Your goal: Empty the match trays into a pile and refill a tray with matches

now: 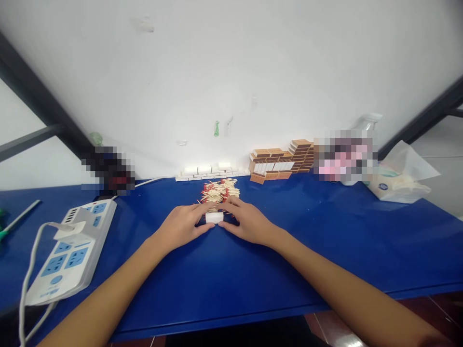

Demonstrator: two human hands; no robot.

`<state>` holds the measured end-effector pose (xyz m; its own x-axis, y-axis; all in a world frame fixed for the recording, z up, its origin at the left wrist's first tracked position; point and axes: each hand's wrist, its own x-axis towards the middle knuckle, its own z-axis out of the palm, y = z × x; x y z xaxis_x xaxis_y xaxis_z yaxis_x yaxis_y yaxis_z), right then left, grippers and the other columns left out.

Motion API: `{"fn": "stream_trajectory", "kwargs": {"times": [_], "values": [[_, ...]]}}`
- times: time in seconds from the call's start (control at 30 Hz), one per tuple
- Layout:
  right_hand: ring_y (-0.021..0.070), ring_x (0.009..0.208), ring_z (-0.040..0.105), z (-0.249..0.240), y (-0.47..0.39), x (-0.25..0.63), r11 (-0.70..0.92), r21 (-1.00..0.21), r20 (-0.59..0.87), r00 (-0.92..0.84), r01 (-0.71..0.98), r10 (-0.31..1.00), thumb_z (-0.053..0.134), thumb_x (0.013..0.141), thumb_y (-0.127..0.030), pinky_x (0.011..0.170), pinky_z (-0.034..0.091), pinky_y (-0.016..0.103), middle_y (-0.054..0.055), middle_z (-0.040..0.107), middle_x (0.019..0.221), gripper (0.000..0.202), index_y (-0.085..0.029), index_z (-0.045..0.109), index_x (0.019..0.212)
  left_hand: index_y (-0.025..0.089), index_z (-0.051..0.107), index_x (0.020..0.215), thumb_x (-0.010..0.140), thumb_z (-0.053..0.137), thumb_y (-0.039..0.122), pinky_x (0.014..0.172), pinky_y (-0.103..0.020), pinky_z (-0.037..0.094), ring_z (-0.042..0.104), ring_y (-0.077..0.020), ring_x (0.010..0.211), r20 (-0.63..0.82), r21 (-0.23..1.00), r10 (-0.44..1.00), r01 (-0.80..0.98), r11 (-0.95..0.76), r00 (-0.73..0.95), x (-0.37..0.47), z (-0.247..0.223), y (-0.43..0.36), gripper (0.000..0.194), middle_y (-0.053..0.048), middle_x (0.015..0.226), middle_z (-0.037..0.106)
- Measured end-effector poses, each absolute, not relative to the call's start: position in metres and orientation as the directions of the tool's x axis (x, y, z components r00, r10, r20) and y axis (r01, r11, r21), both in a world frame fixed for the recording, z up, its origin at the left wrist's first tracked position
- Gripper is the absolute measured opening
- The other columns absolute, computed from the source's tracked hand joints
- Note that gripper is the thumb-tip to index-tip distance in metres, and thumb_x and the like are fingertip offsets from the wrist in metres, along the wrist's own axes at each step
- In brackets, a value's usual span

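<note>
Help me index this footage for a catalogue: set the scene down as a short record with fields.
Surface: blue table
Left hand: holding the left end of a small white box
Right hand: holding the right end of the same box
Just beyond the hands: a loose pile of red-tipped matches
Along the wall: stacked white boxes; to their right, stacked brown boxes
Far left: power strip, plug inserted
Far right: tissue pack
</note>
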<state>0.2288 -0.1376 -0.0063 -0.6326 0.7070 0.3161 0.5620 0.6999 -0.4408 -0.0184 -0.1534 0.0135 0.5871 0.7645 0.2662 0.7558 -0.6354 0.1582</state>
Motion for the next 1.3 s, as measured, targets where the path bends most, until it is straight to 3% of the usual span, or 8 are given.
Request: {"fn": "stream_trajectory", "kwargs": {"times": [0.23, 0.5, 0.67, 0.9, 1.07, 1.3], "values": [[0.0163, 0.080, 0.061, -0.0141, -0.1343, 0.2288, 0.739, -0.378, 0.378, -0.635, 0.558, 0.673, 0.064, 0.098, -0.029, 0.070, 0.050, 0.030, 0.008, 0.062, 0.113, 0.024, -0.022, 0.066, 0.121, 0.023, 0.056, 0.144, 0.098, 0.065, 0.044, 0.057, -0.026, 0.039, 0.063, -0.0164, 0.064, 0.250, 0.122, 0.781, 0.782, -0.612, 0.572, -0.0208, 0.0116, -0.1506, 0.051, -0.001, 0.083, 0.069], [0.0162, 0.082, 0.059, -0.0093, -0.1347, 0.2269, 0.695, -0.530, 0.376, -0.600, 0.486, 0.706, 0.056, 0.103, -0.028, 0.073, 0.047, 0.030, 0.006, 0.061, 0.105, 0.013, -0.019, 0.066, 0.108, 0.023, 0.057, 0.142, 0.098, 0.065, 0.044, 0.060, -0.026, 0.041, 0.064, -0.0174, 0.067, 0.248, 0.120, 0.779, 0.780, -0.614, 0.576, -0.0203, 0.0115, -0.1510, 0.050, -0.001, 0.083, 0.068], [0.0160, 0.080, 0.057, -0.0098, -0.1326, 0.2250, 0.633, -0.657, 0.365, -0.561, 0.410, 0.743, 0.057, 0.103, -0.026, 0.072, 0.045, 0.029, 0.005, 0.064, 0.096, 0.016, -0.020, 0.068, 0.112, 0.026, 0.056, 0.143, 0.097, 0.068, 0.042, 0.058, -0.026, 0.039, 0.064, -0.0166, 0.066, 0.259, 0.136, 0.778, 0.776, -0.616, 0.572, -0.0206, 0.0104, -0.1501, 0.049, 0.001, 0.080, 0.066], [0.0150, 0.077, 0.058, -0.0101, -0.1316, 0.2239, 0.567, -0.734, 0.346, -0.514, 0.373, 0.785, 0.055, 0.103, -0.027, 0.070, 0.045, 0.028, 0.004, 0.071, 0.096, 0.020, -0.021, 0.071, 0.114, 0.026, 0.053, 0.145, 0.099, 0.064, 0.046, 0.058, -0.026, 0.039, 0.065, -0.0175, 0.067, 0.256, 0.134, 0.783, 0.781, -0.610, 0.567, -0.0226, 0.0085, -0.1493, 0.051, 0.002, 0.078, 0.065], [0.0158, 0.077, 0.061, -0.0062, -0.1335, 0.2221, 0.532, -0.761, 0.331, -0.482, 0.372, 0.811, 0.055, 0.103, -0.028, 0.071, 0.047, 0.029, 0.005, 0.074, 0.097, 0.020, -0.020, 0.073, 0.109, 0.025, 0.054, 0.146, 0.099, 0.064, 0.046, 0.058, -0.026, 0.040, 0.064, -0.0170, 0.066, 0.308, 0.119, 0.747, 0.755, -0.644, 0.589, -0.0227, 0.0080, -0.1494, 0.053, 0.002, 0.078, 0.066], [0.0160, 0.080, 0.062, -0.0052, -0.1341, 0.2216, 0.533, -0.755, 0.327, -0.486, 0.381, 0.811, 0.053, 0.104, -0.029, 0.072, 0.047, 0.029, 0.005, 0.073, 0.099, 0.022, -0.020, 0.072, 0.110, 0.022, 0.065, 0.132, 0.102, 0.060, 0.041, 0.058, -0.025, 0.042, 0.063, -0.0147, 0.062, 0.372, 0.114, 0.708, 0.728, -0.676, 0.600, -0.0222, 0.0054, -0.1491, 0.037, 0.001, 0.075, 0.066]]}}
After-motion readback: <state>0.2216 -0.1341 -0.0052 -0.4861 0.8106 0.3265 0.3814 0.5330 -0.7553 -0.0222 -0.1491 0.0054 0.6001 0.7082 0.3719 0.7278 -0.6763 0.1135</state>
